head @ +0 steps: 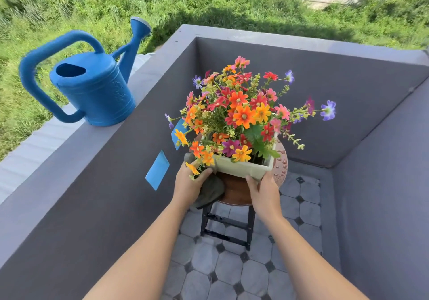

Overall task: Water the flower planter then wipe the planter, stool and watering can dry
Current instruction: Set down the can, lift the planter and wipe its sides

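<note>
The pale rectangular plastic planter (243, 168), full of orange, red, pink and purple flowers, stands on the round brown wooden stool (234, 189), whose right edge is beaded with water drops. The right hand (264, 192) clasps the planter's near right corner. The left hand (189, 183) presses a crumpled grey cloth (210, 192) against its near left corner, fingers curled. The blue plastic watering can (92, 86) sits on the grey parapet wall (111, 142), well apart to the left.

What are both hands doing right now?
Left hand: closed on a grey cloth, pressed against the planter.
Right hand: gripping the planter's near corner, which sits on the stool.
</note>
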Demonstrator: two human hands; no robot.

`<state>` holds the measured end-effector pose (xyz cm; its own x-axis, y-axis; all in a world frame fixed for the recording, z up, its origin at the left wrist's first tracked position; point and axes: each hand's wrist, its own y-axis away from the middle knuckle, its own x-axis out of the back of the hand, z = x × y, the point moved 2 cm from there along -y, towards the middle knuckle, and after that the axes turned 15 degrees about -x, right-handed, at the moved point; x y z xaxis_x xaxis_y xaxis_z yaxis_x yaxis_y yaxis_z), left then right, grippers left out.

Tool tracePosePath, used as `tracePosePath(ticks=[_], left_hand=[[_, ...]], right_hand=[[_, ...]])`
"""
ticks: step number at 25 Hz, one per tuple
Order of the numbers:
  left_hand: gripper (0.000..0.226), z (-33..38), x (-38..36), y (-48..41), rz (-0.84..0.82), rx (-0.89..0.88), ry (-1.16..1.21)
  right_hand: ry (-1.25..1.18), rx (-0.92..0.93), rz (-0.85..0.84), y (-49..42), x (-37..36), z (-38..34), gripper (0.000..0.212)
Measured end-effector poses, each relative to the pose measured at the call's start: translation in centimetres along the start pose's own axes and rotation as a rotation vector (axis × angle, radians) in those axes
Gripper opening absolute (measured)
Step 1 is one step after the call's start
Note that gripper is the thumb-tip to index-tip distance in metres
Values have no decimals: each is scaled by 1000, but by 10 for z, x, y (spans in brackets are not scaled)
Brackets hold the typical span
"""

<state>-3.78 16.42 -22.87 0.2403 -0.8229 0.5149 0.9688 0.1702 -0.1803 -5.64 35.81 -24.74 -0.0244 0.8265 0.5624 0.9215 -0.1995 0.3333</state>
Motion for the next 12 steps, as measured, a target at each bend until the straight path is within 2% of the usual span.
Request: tracePosePath(ticks=[5,9,12], left_hand=[[15,-3,-8,11,52,8,40],[9,-1,-4,13,44,-28,72],[31,7,0,17,2,-22,5]], right_hand=[[-5,-6,50,14,-7,9,34],[-67,-24,19,22,-4,9,40],[-96,-12,-3,35,4,6,48]])
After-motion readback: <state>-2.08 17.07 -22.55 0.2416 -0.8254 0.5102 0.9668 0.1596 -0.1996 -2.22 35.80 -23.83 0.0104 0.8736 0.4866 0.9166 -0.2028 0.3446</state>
